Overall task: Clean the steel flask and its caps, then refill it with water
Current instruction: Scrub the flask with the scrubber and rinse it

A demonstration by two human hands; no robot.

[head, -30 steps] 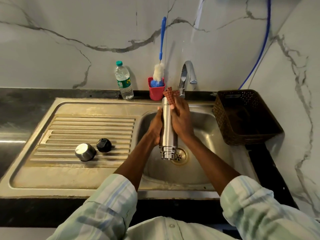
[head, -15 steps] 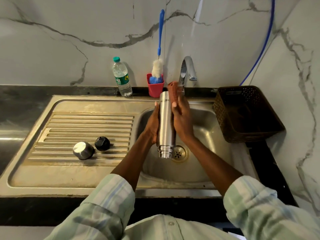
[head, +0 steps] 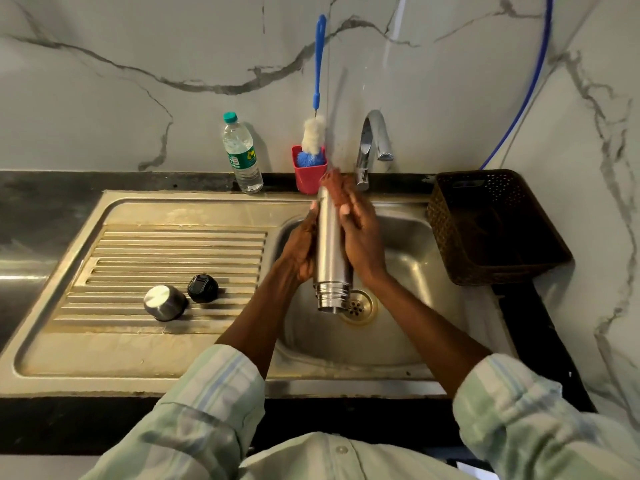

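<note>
Flask body being scrubbed over the sink

Left hand (head: 300, 251) grips the upturned steel flask (head: 330, 247); right hand (head: 360, 237) presses a cloth (head: 337, 188) against it. Both caps (head: 165, 303) wait on the drainer; refilling looks some way off.

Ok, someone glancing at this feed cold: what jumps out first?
The steel flask, held mouth-down over the sink basin between both hands; the right hand presses a reddish cloth against it. Next, two caps on the drainboard: steel cap and black cap.
</note>
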